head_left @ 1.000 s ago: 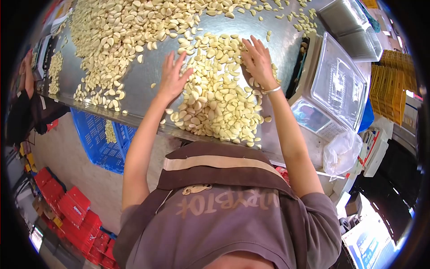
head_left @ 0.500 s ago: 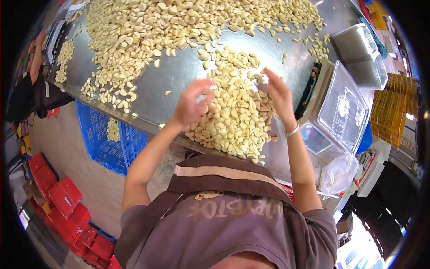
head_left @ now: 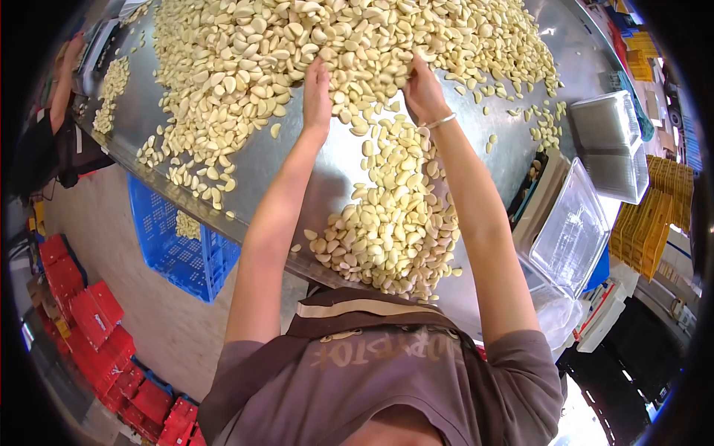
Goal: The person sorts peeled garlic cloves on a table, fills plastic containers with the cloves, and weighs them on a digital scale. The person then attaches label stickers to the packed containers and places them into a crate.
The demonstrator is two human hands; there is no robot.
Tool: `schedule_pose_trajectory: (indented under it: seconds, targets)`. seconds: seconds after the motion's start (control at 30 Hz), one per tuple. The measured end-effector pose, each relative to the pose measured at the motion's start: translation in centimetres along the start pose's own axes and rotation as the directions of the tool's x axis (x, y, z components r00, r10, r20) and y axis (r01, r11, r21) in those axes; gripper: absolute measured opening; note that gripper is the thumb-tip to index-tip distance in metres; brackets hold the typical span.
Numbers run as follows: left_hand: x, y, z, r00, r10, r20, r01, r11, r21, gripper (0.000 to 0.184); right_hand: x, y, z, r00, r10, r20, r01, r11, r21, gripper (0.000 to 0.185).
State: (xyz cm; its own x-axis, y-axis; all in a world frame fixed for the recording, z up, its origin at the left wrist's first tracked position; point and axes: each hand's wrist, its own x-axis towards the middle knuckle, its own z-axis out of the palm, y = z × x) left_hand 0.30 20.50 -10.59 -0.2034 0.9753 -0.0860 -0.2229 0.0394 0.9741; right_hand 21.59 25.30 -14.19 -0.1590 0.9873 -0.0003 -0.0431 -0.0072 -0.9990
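Pale peeled garlic cloves [head_left: 230, 63] form a wide heap across the far part of the metal table [head_left: 260, 175]. My left hand [head_left: 318, 100] is at the heap's near edge, open, its fingers stretched forward against the cloves. Opposite it, my right hand [head_left: 425, 91], with a bracelet at the wrist, is also open, its fingertips among the cloves. Cloves lie between the two hands, with neither hand closed on any. A smaller pile of garlic cloves [head_left: 394, 223] spreads between my forearms to the table's near edge.
Clear plastic containers [head_left: 606, 137] stand at the right, near a tray-topped device [head_left: 569, 230]. A blue crate [head_left: 175, 245] sits on the floor at left, beyond red crates [head_left: 97, 316]. Another person's arm [head_left: 63, 85] shows at far left. Yellow crates [head_left: 643, 230] are stacked at right.
Both hands have moved forward from beside the near pile to the large heap. The near pile now stretches less far sideways at its far end, and my arms are extended.
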Motion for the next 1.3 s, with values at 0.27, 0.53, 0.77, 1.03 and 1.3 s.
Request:
schedule_pose_trajectory:
  seconds: [0.27,0.53,0.77,1.03,1.3]
  targets:
    - [-4.4,2.1,0.8,0.923,-0.076,0.377,0.072,0.997,0.025,0.046,-5.6,-7.6,3.1,0.875,0.435,0.214,-0.484,0.757,0.439,0.039]
    - [-19.1,5.0,1.2,0.688,0.044,0.725,-0.644,0.499,0.580,0.052,-18.6,-9.8,-0.1,0.939,0.276,0.206,-0.227,0.945,-0.235,0.028]
    - [-24.7,7.4,-0.8,0.420,-0.076,0.904,-0.742,0.545,0.391,0.026,-25.9,-12.5,-0.8,0.953,0.131,0.272,0.019,0.872,-0.489,0.016]
    - [-15.8,6.0,-0.6,0.774,0.052,0.631,-0.543,0.566,0.620,0.028,-24.3,-12.1,-0.6,1.000,-0.024,0.007,0.024,0.849,-0.528,0.033]
    - [-17.1,4.3,-0.6,0.658,-0.117,0.744,-0.693,0.292,0.659,0.049,-25.2,-9.6,0.3,0.982,0.079,0.174,0.143,0.307,-0.941,0.074]
